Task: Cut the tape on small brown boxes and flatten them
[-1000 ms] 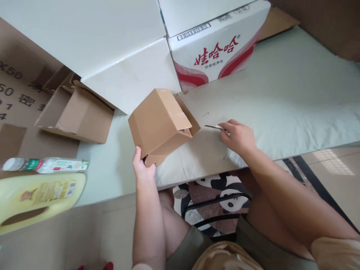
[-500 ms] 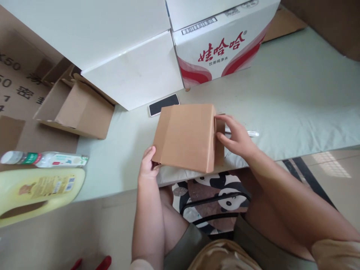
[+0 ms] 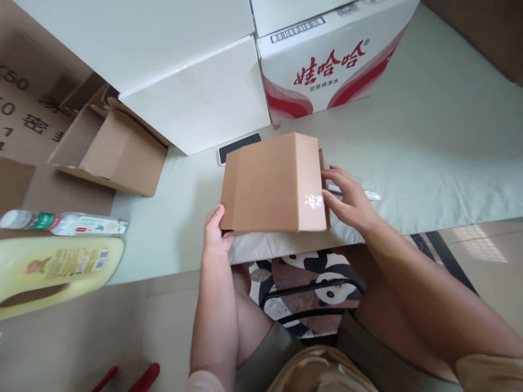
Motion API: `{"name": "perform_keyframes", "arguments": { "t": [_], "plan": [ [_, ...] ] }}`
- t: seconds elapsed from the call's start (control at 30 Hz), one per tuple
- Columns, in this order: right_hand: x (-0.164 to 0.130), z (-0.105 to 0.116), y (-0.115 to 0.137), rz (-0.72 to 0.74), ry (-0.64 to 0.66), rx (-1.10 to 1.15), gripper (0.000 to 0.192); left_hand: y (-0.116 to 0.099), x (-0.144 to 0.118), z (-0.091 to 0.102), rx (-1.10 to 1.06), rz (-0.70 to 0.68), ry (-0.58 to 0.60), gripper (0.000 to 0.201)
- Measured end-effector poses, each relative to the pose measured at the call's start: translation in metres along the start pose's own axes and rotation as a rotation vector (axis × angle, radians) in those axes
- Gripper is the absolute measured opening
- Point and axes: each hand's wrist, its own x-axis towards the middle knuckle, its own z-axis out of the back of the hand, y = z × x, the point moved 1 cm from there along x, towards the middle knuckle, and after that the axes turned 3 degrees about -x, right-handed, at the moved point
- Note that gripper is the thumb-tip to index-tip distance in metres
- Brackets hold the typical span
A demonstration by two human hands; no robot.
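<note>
A small brown cardboard box [image 3: 265, 188] is held tilted over the front edge of the table, between my two hands. My left hand [image 3: 216, 231] grips its lower left corner, thumb on the near face and the other fingers hidden behind. At the opposite side, my right hand [image 3: 347, 198] has its thumb and fingertips against the right edge, by a flap [image 3: 321, 158] partly hidden behind the box. A shiny white patch [image 3: 314, 201] shows on the narrow right face. Behind my right hand lies a slim white tool [image 3: 372, 195], partly covered.
Large white cartons [image 3: 204, 98] and a red-marked white carton [image 3: 327, 79] line the back. A dark-faced phone-like object [image 3: 229, 149] lies before them. At left are an open cardboard box [image 3: 122, 149], a clear bottle [image 3: 69, 223] and a yellow jug [image 3: 81, 267].
The box has turned so that its narrow right face with the shiny patch now shows. My right hand has shifted slightly right, still touching the edge, while my left hand keeps its corner.
</note>
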Motion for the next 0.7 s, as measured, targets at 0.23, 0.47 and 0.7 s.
{"name": "perform_keyframes", "arguments": {
  "t": [0.23, 0.47, 0.7],
  "plan": [
    [-0.006, -0.007, 0.018, 0.234, 0.131, 0.025, 0.065, 0.004, 0.0, -0.01, -0.019, -0.081, -0.078, 0.044],
    [-0.01, -0.018, 0.022, -0.001, 0.15, 0.082, 0.048, 0.018, 0.003, -0.006, 0.015, -0.245, -0.027, 0.04],
    [-0.009, -0.02, 0.018, -0.013, 0.028, 0.215, 0.048, 0.024, 0.011, 0.002, 0.098, -0.232, 0.006, 0.038]
  ]
}}
